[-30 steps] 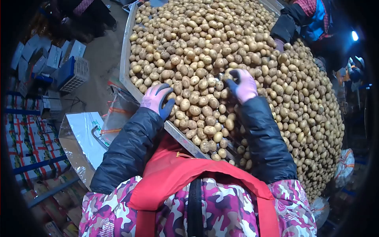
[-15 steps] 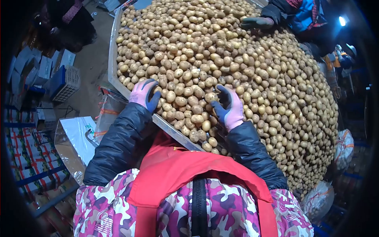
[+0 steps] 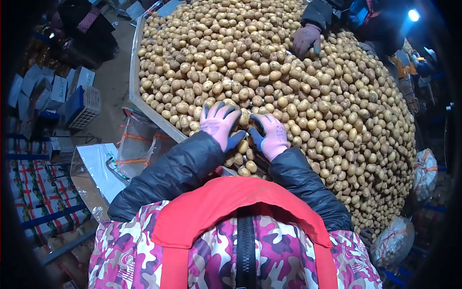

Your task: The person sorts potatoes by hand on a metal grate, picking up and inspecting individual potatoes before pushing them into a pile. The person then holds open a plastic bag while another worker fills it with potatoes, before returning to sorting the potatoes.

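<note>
A large heap of potatoes (image 3: 337, 111) spreads in front of me, and both my hands, in pink gloves with dark blue fingertips, are down in its near edge. My left hand (image 3: 220, 126) lies over several potatoes with its fingers spread and its thumb pointing right. Close beside it, my right hand (image 3: 271, 137) is bent, thumb and fingers apart with a dark gap between them. Its fingertips touch the potatoes next to my left hand. A few potatoes show below the hands, near the red apron (image 3: 240, 197). What lies under my left palm is hidden.
Another person's gloved hand (image 3: 306, 40) rests on the far side of the heap. A rim (image 3: 149, 113) borders the heap on the left. Cardboard and clear plastic (image 3: 96, 171) stand at left, near a crate (image 3: 85, 107). Filled bags (image 3: 392, 241) sit at right.
My left hand has moved right, closer to my right hand, which has shifted slightly left and down. The other person's hand has turned and come nearer.
</note>
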`<state>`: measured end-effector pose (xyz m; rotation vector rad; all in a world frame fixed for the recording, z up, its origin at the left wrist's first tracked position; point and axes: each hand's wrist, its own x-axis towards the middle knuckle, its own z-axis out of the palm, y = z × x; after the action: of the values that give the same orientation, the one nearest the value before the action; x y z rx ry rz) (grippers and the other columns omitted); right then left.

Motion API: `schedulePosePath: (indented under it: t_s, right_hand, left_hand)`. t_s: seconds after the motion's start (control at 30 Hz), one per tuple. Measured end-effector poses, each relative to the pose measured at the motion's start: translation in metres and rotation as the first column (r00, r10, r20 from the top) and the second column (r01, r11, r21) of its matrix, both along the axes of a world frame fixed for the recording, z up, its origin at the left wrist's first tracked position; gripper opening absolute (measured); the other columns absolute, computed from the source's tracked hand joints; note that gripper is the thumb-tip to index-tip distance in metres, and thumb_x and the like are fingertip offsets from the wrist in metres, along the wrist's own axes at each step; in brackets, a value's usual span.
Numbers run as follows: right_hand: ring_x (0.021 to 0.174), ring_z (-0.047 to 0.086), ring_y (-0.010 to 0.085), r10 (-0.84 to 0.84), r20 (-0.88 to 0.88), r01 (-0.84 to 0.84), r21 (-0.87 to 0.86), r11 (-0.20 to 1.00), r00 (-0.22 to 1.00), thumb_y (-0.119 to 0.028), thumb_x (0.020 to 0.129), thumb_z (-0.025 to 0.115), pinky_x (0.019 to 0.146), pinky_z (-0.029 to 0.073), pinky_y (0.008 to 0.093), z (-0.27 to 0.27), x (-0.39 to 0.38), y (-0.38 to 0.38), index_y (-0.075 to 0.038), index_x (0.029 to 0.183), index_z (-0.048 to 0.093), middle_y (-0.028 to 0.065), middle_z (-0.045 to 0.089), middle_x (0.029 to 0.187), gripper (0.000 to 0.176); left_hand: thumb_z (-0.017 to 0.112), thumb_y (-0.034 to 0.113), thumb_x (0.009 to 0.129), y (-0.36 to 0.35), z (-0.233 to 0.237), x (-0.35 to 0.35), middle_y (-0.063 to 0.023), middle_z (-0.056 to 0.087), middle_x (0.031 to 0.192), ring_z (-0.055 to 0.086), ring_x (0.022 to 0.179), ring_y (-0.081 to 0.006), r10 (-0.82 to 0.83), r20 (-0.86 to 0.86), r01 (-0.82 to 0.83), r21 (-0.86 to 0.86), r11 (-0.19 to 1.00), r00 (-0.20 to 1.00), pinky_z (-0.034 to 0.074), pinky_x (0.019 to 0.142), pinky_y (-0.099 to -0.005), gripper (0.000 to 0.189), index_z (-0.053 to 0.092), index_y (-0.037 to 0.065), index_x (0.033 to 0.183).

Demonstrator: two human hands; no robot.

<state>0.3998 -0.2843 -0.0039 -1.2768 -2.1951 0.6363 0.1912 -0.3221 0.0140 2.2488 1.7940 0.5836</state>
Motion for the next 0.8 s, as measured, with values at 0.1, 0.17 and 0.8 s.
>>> schedulePosePath:
  t_s: [0.1,0.17,0.8]
  right_hand:
    - [0.102,0.065,0.0372,0.002,0.013,-0.002,0.007,1.0,1.0,-0.026,0.087,0.072,0.09,0.051,0.0476,-0.002,0.0,0.0,-0.013,0.121,0.069,0.0141,0.067,0.11,0.036]
    - [0.101,0.065,0.0371,-0.003,-0.02,0.002,-0.021,1.0,1.0,-0.025,0.086,0.073,0.089,0.051,0.0479,-0.005,0.001,0.0,-0.013,0.12,0.069,0.0139,0.067,0.109,0.036]
    - [0.105,0.066,0.0375,0.031,-0.275,-0.031,0.003,1.0,0.961,-0.036,0.083,0.081,0.093,0.053,0.0454,-0.01,0.004,-0.012,-0.009,0.128,0.066,0.0162,0.068,0.115,0.054]
  left_hand:
    - [0.077,0.05,0.081,0.017,0.007,0.015,-0.0125,0.055,0.144,0.042,0.14,-0.0393,0.043,-0.084,-0.052,-0.111,0.992,0.996,0.024,0.117,-0.0644,0.071,0.059,0.013,0.139]
    - [0.077,0.048,0.081,0.024,0.003,0.021,-0.0117,0.057,0.141,0.043,0.14,-0.0379,0.061,-0.092,-0.071,-0.102,0.992,0.994,0.022,0.119,-0.063,0.066,0.062,0.014,0.136]
    - [0.054,-0.006,0.093,-0.013,0.008,0.022,-0.0215,0.048,0.152,0.049,0.141,-0.0286,0.104,0.828,0.174,-0.235,0.956,0.551,0.038,0.119,-0.0407,0.067,0.032,-0.001,0.156]
